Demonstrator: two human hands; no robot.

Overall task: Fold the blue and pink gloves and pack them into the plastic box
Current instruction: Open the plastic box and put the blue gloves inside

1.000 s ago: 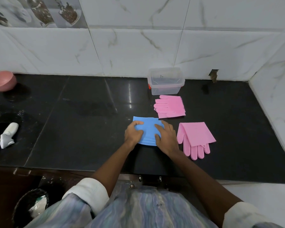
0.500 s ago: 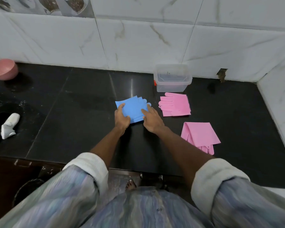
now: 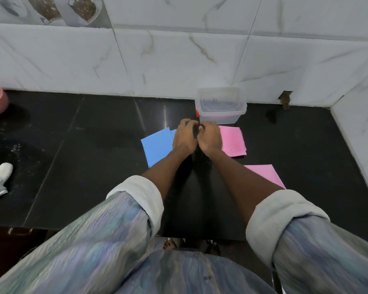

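Both of your hands slid the blue glove [image 3: 157,146] toward the plastic box [image 3: 221,106] at 12 o'clock; left hand [image 3: 184,137] and right hand [image 3: 209,139] curled, grip unclear. Pink gloves [image 3: 233,142] stayed unfolded, nothing packed.

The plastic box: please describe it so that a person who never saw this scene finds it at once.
On the black counter, look to the back, where it meets the white tiled wall. The plastic box stands there, just beyond both hands. It alone is clear; the things lying nearest it are flat blue or pink gloves.
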